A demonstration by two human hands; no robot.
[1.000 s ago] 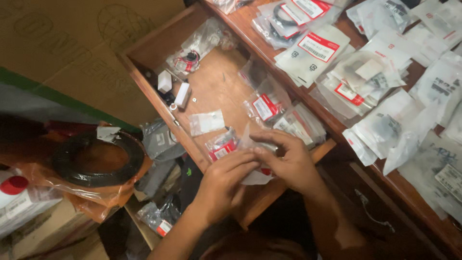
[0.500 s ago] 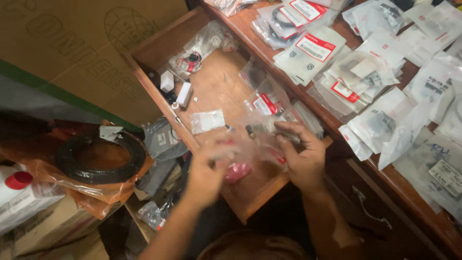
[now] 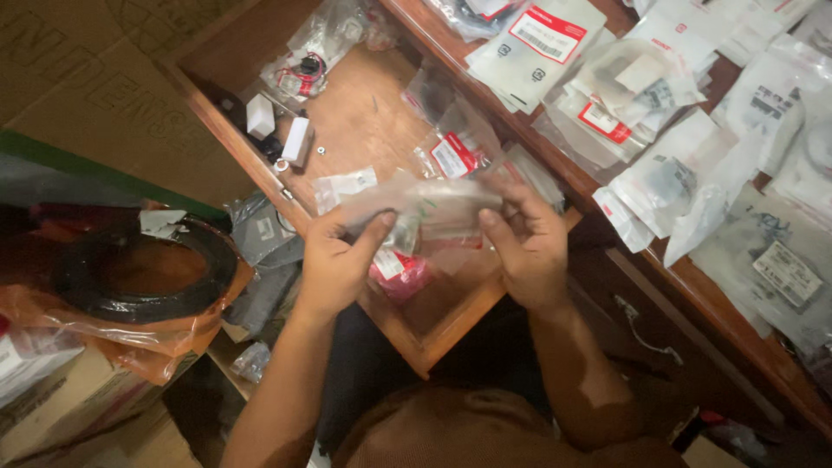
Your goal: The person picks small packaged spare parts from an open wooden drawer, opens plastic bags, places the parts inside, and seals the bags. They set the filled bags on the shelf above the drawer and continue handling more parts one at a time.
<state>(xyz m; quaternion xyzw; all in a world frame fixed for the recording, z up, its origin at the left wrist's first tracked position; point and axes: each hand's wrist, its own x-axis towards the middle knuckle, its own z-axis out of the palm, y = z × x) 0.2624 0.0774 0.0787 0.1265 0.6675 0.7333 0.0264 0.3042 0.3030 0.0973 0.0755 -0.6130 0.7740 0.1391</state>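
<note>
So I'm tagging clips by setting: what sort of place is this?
Probably a spare-parts shop or storeroom. Bagged small parts cover the wooden counter, more lie in the open drawer, and a black rubber ring in orange plastic sits beside cardboard boxes.

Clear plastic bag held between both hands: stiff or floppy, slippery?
Probably floppy: the clear bag is stretched between the left hand and right hand and looks crumpled. Likely light, since fingertips alone carry it. The glossy film may be slippery.
</note>
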